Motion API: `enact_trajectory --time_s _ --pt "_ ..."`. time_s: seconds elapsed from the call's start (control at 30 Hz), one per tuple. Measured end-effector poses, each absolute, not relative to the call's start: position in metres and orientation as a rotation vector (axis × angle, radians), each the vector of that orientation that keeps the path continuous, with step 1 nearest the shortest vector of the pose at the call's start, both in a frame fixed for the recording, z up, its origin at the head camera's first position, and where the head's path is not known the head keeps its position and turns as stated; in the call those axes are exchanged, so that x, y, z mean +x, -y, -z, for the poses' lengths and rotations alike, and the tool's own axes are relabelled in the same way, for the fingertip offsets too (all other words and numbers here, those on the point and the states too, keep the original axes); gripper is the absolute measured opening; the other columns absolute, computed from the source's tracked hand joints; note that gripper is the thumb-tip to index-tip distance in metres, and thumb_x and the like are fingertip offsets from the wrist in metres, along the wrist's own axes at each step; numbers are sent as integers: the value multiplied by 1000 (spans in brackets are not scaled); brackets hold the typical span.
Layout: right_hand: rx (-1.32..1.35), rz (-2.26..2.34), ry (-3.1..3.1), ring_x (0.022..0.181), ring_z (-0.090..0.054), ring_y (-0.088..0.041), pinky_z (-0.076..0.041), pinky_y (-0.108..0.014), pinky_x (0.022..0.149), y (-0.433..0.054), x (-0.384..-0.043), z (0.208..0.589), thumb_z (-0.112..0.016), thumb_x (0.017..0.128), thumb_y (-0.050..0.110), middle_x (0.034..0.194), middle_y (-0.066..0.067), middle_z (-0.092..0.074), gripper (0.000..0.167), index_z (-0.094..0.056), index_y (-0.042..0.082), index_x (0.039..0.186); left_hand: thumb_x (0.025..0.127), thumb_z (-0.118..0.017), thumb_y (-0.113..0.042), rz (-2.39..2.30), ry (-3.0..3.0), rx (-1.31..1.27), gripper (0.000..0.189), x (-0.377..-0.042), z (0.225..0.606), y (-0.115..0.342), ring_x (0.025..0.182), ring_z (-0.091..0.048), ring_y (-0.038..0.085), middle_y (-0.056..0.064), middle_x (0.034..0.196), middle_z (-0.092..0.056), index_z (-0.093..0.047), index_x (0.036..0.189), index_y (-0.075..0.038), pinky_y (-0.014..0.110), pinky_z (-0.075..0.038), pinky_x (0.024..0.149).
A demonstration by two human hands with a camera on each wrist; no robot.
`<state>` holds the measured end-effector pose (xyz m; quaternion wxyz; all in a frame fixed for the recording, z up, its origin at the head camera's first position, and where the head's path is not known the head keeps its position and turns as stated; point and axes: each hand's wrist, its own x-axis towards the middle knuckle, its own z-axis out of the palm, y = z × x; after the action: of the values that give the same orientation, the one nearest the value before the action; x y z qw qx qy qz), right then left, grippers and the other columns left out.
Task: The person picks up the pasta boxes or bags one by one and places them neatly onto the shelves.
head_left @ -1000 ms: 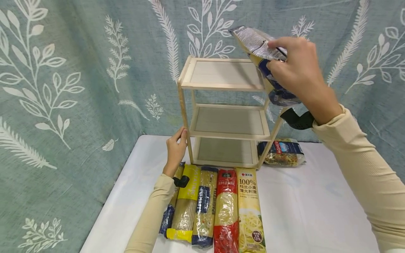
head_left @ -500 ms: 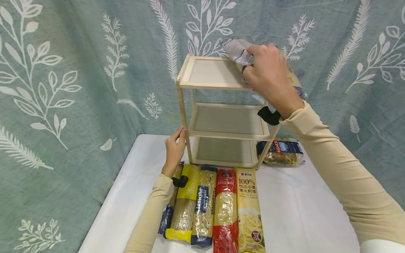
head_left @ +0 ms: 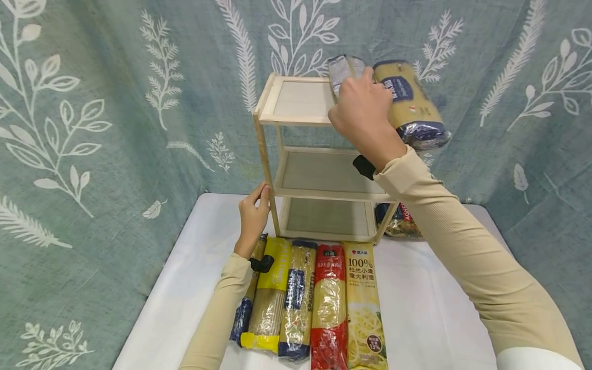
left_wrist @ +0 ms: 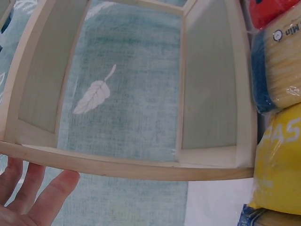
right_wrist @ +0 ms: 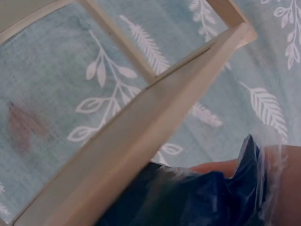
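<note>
My right hand [head_left: 363, 105] grips pasta packaging over the right end of the wooden rack's top shelf [head_left: 300, 100]. To its right tilts a yellow pasta bag [head_left: 409, 95] with navy ends, overhanging the shelf's side. A silver printed package [head_left: 344, 72] shows to its left, partly behind the hand. In the right wrist view, navy wrapper [right_wrist: 197, 197] bunches against that hand, close to a shelf edge. My left hand [head_left: 253, 218] holds the rack's front left post [head_left: 263, 149]; its fingertips meet the post [left_wrist: 127, 169] in the left wrist view.
In front of the rack lie several pasta packages side by side, among them a yellow one [head_left: 268, 293], a red one [head_left: 329, 308] and a cream one [head_left: 365, 308]. Another bag [head_left: 400, 223] lies behind the right post. Patterned curtain [head_left: 115, 128] hangs around the white table [head_left: 430, 308].
My right hand has moved left with the packaging, over the top shelf's right end. The yellow bag's front now shows right of the hand. My left hand keeps holding the post.
</note>
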<state>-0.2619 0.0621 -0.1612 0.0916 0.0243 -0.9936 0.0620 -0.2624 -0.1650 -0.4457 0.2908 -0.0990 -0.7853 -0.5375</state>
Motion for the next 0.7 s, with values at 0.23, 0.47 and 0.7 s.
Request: enact_trajectory --time_s 0.23,0.47,0.7 --pt "109 -197 2900 118 -32 -43 -43 -53 88 -57 -261 168 -34 86 13 128 -29 -37 29 -59 3 97 99 -52 -25 1422 2078 -270 36 -264 442 166 97 -65 27 16 113 -66 -59 127 -3 29 -57 55" --pt "174 -344 2857 126 -29 -41 -38 -54 96 -64 -255 174 -39 98 36 135 -27 -32 47 -55 0 124 99 -53 -19 1423 2072 -266 34 -263 441 164 98 -64 29 19 112 -66 -58 127 -1 33 -57 55" --pt "276 -424 2844 131 -26 -40 -33 -56 101 -74 -243 179 -36 99 48 143 -27 -29 54 -55 4 126 100 -51 -16 1407 2101 -249 34 -254 435 160 95 -65 32 21 113 -64 -57 127 3 27 -57 56"
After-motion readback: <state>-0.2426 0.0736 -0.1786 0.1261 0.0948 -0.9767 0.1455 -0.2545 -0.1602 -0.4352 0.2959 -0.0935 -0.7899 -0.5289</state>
